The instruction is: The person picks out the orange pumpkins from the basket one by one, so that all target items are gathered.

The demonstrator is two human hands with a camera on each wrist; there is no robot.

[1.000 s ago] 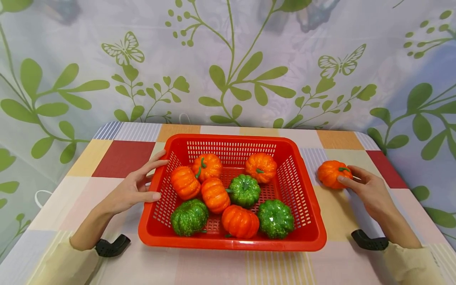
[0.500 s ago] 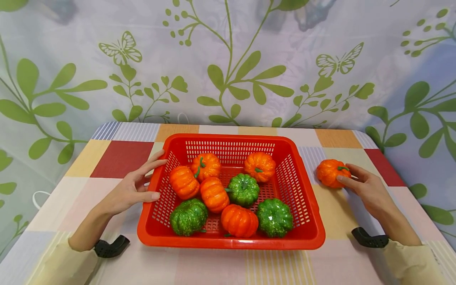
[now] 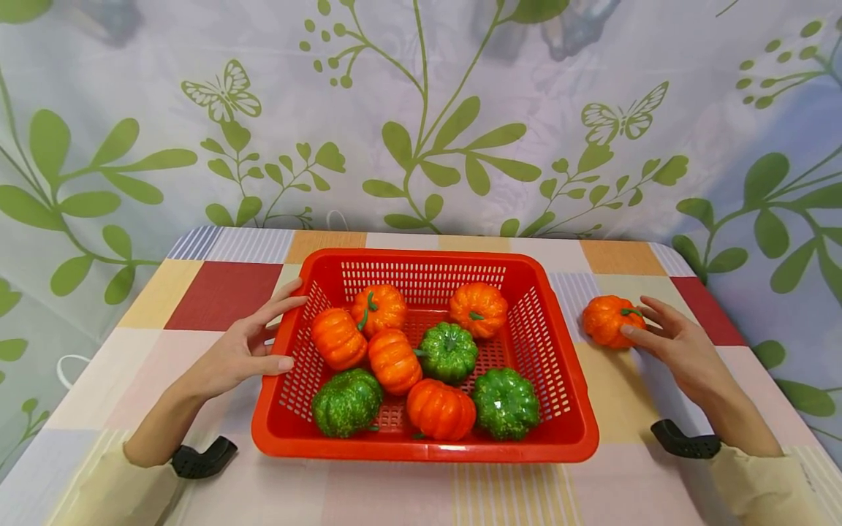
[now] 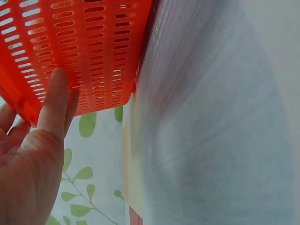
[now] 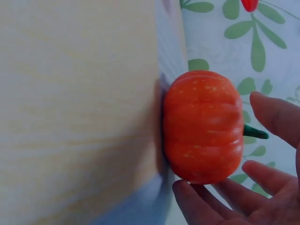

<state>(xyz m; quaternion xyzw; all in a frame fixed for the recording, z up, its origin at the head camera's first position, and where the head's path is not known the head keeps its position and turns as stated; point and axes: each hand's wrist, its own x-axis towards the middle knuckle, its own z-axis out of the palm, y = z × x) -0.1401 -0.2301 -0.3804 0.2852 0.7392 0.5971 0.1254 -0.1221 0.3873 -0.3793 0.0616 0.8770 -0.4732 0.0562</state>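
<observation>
Apparently to steady the red basket (image 3: 421,450), the left hand (image 3: 230,359) rested against its left side, fingers spread. The right hand (image 3: 684,351) stood loosely open around the lone orange pumpkin (image 3: 604,321), which sat on the checked cloth (image 3: 381,491) right of the basket, not gripped.
</observation>
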